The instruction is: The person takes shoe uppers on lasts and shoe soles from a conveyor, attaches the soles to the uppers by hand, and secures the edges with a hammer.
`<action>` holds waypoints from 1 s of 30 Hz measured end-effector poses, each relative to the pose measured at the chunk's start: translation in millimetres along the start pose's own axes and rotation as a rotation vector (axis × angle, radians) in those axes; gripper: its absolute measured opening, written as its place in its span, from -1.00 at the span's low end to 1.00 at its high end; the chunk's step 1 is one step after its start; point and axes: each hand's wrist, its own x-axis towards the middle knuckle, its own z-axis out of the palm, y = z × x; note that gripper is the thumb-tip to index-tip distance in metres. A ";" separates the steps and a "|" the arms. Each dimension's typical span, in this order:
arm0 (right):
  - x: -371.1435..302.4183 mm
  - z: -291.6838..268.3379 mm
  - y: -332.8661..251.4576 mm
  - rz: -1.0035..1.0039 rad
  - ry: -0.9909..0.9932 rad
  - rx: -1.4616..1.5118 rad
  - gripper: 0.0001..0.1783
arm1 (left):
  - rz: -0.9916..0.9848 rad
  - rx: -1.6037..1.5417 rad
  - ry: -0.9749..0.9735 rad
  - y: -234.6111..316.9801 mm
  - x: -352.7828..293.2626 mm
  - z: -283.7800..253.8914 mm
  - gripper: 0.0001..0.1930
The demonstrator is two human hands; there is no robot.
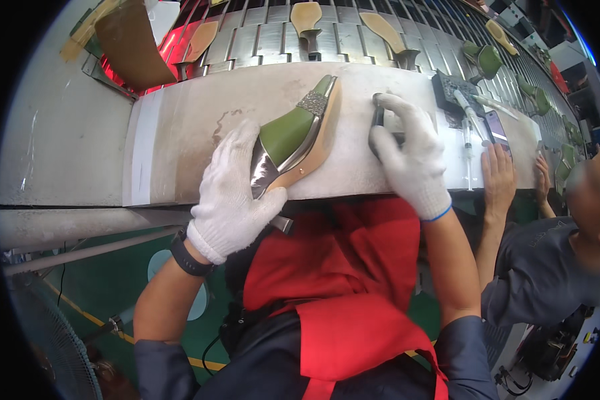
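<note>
Gloved in white, my left hand (228,193) grips the heel end of a green high-heeled shoe (287,138). The shoe is tilted on its side over the bench, toe pointing away and to the right. Its tan sole faces right, with silvery trim along the edge and a glittery band near the toe. My right hand (413,152), also in a white glove, is closed around a dark, curved object (378,119) at the bench top, right of the shoe. The glove hides much of that object, so its kind cannot be made out.
Behind the pale workbench (173,143), a slatted metal conveyor (267,43) carries several tan soles with heels and green shoes. Syringe-like tubes (470,117), a dark block (447,90) and a phone (497,131) lie right. A co-worker's hand (499,175) rests there. A fan (53,333) stands lower left.
</note>
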 end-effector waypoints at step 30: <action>31.1 1.2 -31.0 0.314 -0.304 0.749 -0.67 | 0.173 -0.078 -0.284 16.3 83.1 -5.8 0.17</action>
